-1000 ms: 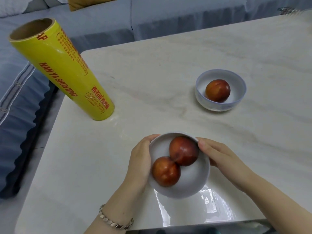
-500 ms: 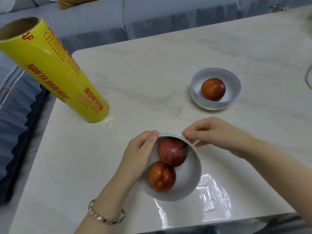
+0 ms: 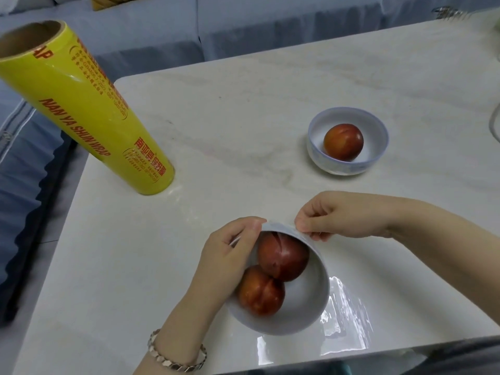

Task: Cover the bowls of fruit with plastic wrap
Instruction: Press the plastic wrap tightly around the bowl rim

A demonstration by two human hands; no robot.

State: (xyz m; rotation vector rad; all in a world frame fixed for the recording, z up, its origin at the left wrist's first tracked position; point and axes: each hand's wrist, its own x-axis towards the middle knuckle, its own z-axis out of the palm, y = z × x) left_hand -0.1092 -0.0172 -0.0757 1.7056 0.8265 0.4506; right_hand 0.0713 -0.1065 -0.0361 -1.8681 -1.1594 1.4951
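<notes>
A white bowl (image 3: pixel 303 307) with two red fruits (image 3: pixel 281 255) sits near the table's front edge, on a sheet of clear plastic wrap (image 3: pixel 343 318) that spreads out to its right. My left hand (image 3: pixel 230 255) holds the bowl's left rim, thumb at the far edge. My right hand (image 3: pixel 338 215) pinches the wrap at the bowl's far rim. A second white bowl (image 3: pixel 347 166) with one red fruit (image 3: pixel 343 142) stands uncovered farther back on the right. A yellow roll of plastic wrap (image 3: pixel 81 115) stands upright at the table's left.
The pale marble table (image 3: pixel 243 117) has its left edge beside the roll and its front edge just below the near bowl. A blue sofa (image 3: pixel 243 28) runs along the back and left. A cable (image 3: pixel 493 123) lies at the right edge.
My right hand left the bowl's right side, moved to the far rim and pinched the wrap there. My left thumb slid up along the left rim.
</notes>
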